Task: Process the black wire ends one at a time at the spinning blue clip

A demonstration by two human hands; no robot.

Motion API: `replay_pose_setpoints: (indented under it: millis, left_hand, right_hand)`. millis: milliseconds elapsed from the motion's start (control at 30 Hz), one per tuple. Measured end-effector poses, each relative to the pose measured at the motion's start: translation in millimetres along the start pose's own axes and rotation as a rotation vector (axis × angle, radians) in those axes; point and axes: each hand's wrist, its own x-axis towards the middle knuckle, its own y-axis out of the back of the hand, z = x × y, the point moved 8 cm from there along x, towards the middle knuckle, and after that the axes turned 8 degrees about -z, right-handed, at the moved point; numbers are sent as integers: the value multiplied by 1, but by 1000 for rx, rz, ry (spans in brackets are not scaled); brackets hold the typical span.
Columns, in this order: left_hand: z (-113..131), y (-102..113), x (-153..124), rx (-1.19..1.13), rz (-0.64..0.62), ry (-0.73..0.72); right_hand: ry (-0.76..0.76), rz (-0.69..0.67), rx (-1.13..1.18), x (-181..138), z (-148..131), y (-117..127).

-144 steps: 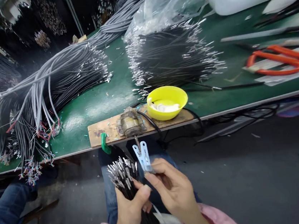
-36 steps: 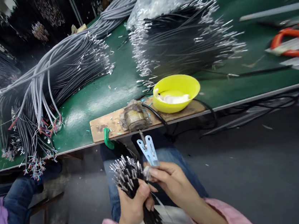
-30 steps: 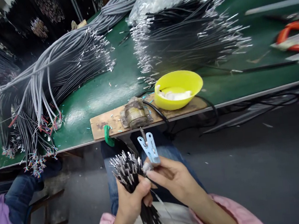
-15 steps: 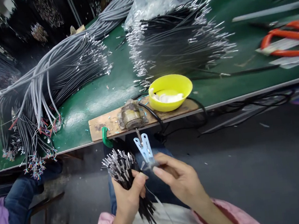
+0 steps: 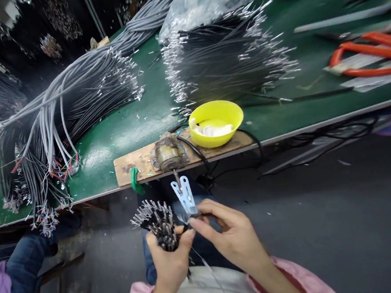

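Wire bundle now tipped further left, clasped in my left hand; my right hand, grasp indeterminate, at the blue clip; the bundle should stay clear.

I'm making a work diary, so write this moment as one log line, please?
left hand: holding black wire bundle | right hand: fingers at near end of blue clip | yellow bowl: on wooden board
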Motion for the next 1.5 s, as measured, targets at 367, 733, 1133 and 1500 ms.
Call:
replay_pose_setpoints:
  millis: [367,733,1133,1500]
  left_hand:
    - [7,6,-2,-56,121,-32]
    - [-13,-12,2,-307,-131,82]
    - [-11,-32,4,-501,-347,182]
    - [-28,-25,2,-645,-264,222]
  right_hand:
    - [40,-77,-50,1,-8,-6]
    - [-45,-77,74,-1,14,-6]
    - [-37,-229,129,-1,11,-19]
    - [-62,-215,139,-2,20,-21]
